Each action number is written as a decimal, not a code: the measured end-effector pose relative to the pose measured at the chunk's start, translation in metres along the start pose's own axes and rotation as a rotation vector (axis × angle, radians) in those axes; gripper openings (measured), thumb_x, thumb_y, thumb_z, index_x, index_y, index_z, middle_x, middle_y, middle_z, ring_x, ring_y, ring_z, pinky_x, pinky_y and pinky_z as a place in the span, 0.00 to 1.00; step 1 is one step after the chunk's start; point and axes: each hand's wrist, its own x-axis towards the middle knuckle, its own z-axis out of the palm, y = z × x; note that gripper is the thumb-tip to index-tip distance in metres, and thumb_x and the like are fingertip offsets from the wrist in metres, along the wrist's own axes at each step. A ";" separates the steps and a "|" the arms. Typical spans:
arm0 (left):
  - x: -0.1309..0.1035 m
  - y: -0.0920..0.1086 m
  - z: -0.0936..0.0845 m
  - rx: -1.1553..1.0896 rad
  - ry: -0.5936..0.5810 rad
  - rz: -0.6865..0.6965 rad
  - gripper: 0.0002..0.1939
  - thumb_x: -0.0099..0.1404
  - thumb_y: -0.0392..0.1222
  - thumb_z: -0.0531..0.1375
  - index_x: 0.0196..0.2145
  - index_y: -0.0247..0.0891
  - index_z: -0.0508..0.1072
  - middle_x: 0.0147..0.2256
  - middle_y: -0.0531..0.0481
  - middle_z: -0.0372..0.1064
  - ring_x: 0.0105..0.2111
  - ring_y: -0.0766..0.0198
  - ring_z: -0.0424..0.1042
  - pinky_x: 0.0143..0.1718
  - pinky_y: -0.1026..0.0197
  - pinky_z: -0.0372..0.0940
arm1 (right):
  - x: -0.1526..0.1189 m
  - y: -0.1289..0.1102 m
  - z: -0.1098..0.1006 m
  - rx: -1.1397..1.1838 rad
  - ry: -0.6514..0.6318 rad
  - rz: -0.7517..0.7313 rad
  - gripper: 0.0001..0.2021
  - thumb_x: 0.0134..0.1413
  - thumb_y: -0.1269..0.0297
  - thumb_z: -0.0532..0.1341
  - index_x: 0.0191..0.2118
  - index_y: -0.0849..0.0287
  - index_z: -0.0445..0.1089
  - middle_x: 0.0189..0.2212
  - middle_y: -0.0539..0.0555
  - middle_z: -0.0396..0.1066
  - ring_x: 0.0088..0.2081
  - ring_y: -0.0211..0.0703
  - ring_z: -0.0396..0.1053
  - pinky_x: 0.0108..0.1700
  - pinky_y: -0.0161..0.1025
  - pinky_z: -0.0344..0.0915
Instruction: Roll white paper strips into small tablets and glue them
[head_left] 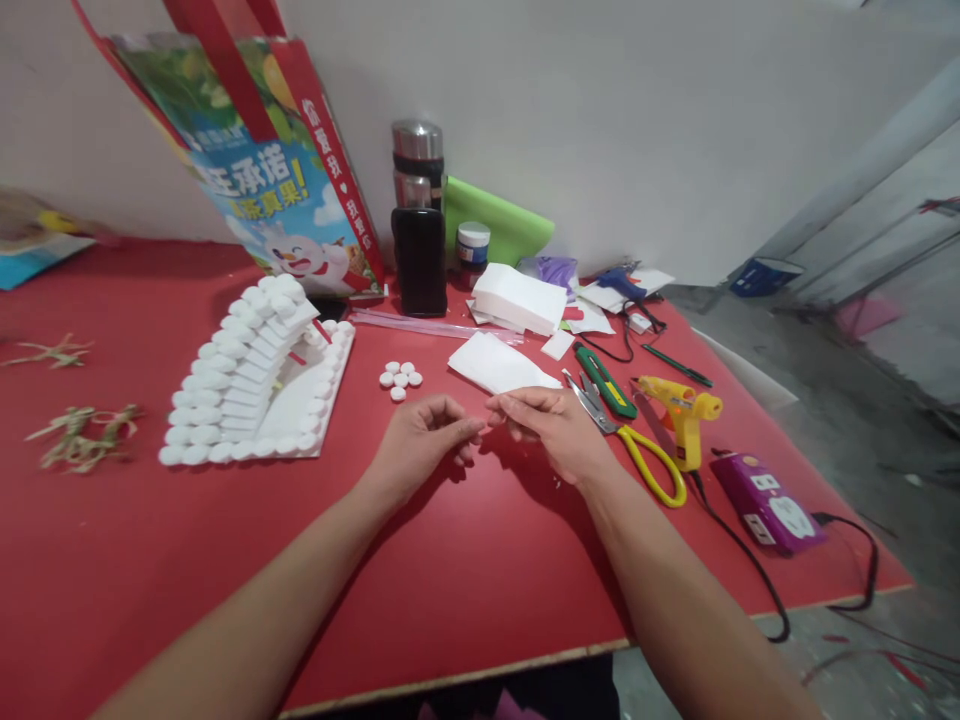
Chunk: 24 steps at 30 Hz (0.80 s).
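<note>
My left hand [431, 440] and my right hand [544, 425] meet above the middle of the red table [465, 570], fingertips nearly touching. Both are closed in a pinch. Whatever lies between the fingertips is too small to name. Just beyond my left hand sits a small cluster of round white discs [400, 378]. A folded white sheet [499, 362] lies behind my hands. To the left stands a white model with curved steps [255, 385], edged with rows of white discs. Scissors with yellow handles [651, 465] rest beside my right wrist.
A green cutter [606, 380], a yellow glue gun [684, 410] and a purple power box [769, 505] with cords lie to the right. At the back stand a printed bag [277, 190], a black phone [420, 262] and a thermos [418, 145]. Straw figures [82, 438] lie far left.
</note>
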 end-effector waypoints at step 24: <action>0.000 0.000 -0.002 0.097 -0.004 0.009 0.19 0.60 0.55 0.68 0.26 0.36 0.73 0.20 0.50 0.72 0.19 0.66 0.70 0.21 0.64 0.67 | -0.001 -0.005 -0.010 -0.229 0.169 -0.157 0.20 0.47 0.53 0.74 0.18 0.57 0.67 0.15 0.45 0.62 0.20 0.34 0.54 0.25 0.36 0.53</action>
